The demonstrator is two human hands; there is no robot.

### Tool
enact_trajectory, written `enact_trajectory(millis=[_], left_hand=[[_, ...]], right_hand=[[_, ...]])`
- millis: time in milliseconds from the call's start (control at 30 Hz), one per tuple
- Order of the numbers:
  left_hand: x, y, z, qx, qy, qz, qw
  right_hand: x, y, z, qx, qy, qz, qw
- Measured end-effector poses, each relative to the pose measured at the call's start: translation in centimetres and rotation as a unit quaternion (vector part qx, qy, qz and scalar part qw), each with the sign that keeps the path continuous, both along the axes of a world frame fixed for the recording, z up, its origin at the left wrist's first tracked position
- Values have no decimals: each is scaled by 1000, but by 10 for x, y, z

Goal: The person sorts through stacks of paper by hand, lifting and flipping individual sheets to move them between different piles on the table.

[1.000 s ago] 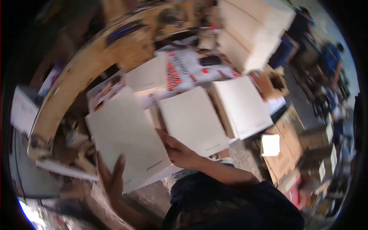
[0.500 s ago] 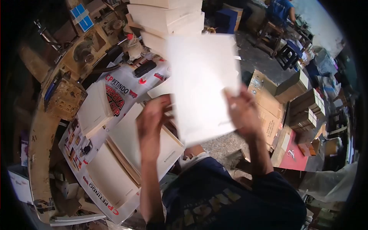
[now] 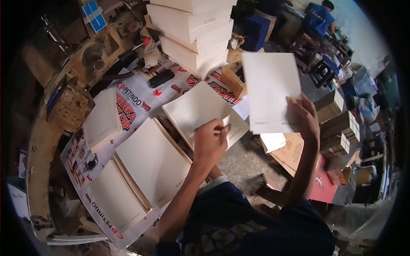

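Observation:
My right hand (image 3: 305, 114) grips a thin set of white paper sheets (image 3: 273, 91) by its right edge, held up over the floor. My left hand (image 3: 210, 140) is closed in a pinch over the right-hand paper stack (image 3: 200, 106), at a small raised bit of its top sheet. Left of that stack lies a second paper stack (image 3: 151, 158), and a lower third stack (image 3: 117, 196) sits beyond it. Small print shows along the sheets' lower edges. Another pile of sheets (image 3: 102, 121) rests farther left on the printed banner (image 3: 139, 96).
Tall piles of paper blocks (image 3: 192, 30) rise at the table's back. A black object (image 3: 161, 78) lies before them. Worn machinery (image 3: 70, 106) curves along the left. Cartons (image 3: 294, 151) and bundled blocks (image 3: 339, 128) stand right. A co-worker in blue (image 3: 319, 19) sits far right.
My right hand has carried the sheets to the right, away from my left hand. My left hand has moved right onto the right-hand stack, which is now uncovered.

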State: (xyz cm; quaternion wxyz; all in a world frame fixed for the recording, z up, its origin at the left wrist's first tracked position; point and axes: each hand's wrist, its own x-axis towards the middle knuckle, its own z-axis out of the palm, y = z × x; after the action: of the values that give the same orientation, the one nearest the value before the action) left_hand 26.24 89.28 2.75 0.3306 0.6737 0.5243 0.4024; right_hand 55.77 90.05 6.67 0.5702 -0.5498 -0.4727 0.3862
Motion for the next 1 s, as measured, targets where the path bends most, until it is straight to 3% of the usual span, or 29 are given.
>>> enact_trajectory(millis=[33, 100, 167, 200, 233, 300, 400, 467, 533, 567, 633, 667, 700, 733, 767, 833, 867, 900, 967, 1000], left_hand=[[-6, -8, 6, 13, -85, 47, 995], [-16, -17, 10, 9, -108, 75, 991], [-23, -22, 23, -118, -160, 76, 977], [-25, -21, 18, -131, -133, 79, 979], [-25, -21, 12, -129, -135, 84, 979], [-24, -23, 4, -129, -236, 62, 961], [-15, -34, 8, -138, -308, 102, 936], [-14, -39, 7, -123, -339, 132, 923], [-18, -46, 5, -147, -351, 98, 919], [-21, -49, 4, -148, -349, 106, 919], [-28, -56, 3, -90, -354, 7, 931], [-38, -64, 9, -71, -239, -4, 968], [-48, -73, 19, -70, -232, 3, 970], [-58, -83, 29, 4, -40, 53, 998], [-66, -92, 36, 75, 151, 99, 981], [-79, -105, 36, 68, 192, 137, 969], [-87, -111, 31, 10, 221, 127, 967], [-94, -115, 27, -48, 247, 117, 961], [-112, -117, 21, -26, 258, 109, 960], [-121, -118, 21, -63, 180, 86, 978]], right_hand=[[-5, 7, -5, -49, -2, 19, 999], [-19, 19, -14, -32, -11, 56, 998], [-9, 35, -22, -23, 10, 46, 999], [-2, 42, -24, -13, 26, 31, 999], [-2, 44, -11, -38, 32, -13, 999], [-2, 41, 19, -37, 2, 37, 999], [0, 37, 10, -60, -49, -33, 996], [-14, 36, -2, -66, -84, 13, 994], [-43, 34, -14, -109, -108, 100, 983], [-62, 34, -29, -94, -123, 93, 984], [-99, 21, -22, -96, -174, 145, 969], [-99, 30, -46, -104, -104, 211, 966], [-97, 40, -70, -110, -33, 273, 955], [-98, 29, -66, -84, -27, 226, 970], [-102, 29, -55, -85, -22, 230, 969], [-106, 31, -36, -228, -112, 202, 946], [-112, 27, -35, -232, -73, 116, 963], [-114, 27, -34, -233, -75, 121, 962], [-120, 27, -33, -249, -108, 55, 961], [-120, 26, -32, -249, -109, 59, 961]])
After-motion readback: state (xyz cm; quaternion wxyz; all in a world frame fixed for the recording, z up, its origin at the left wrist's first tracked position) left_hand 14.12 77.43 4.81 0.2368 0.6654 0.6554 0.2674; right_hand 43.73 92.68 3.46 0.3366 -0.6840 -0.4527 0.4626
